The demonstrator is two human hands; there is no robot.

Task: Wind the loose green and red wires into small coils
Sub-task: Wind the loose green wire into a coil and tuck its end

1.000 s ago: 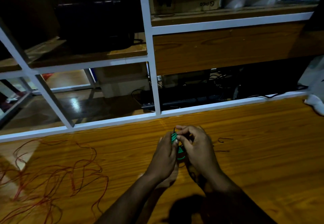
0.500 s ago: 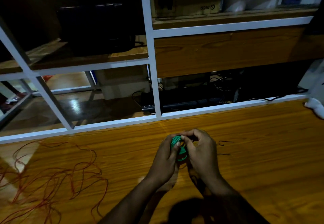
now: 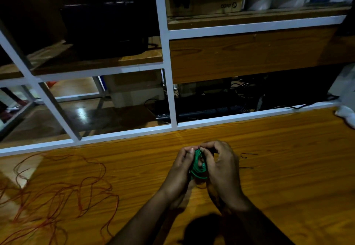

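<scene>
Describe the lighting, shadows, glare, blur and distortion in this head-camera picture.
Head view: dim overall, the upper left shelf nearly black; a bright glare patch on the floor behind the white frame; a dark shadow on the wooden table under the forearms; the red wire is smeared by blur, while the green coil between left hand and right hand is sharper; frame bars bow from wide-angle distortion.

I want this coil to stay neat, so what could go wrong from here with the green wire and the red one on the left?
1. The green coil is pinched between the left hand and the right hand; if either grip loosens, the loops may spring open.
2. The red wire lies in a loose tangle on the wooden table; pulling one end could tighten it into knots.
</scene>
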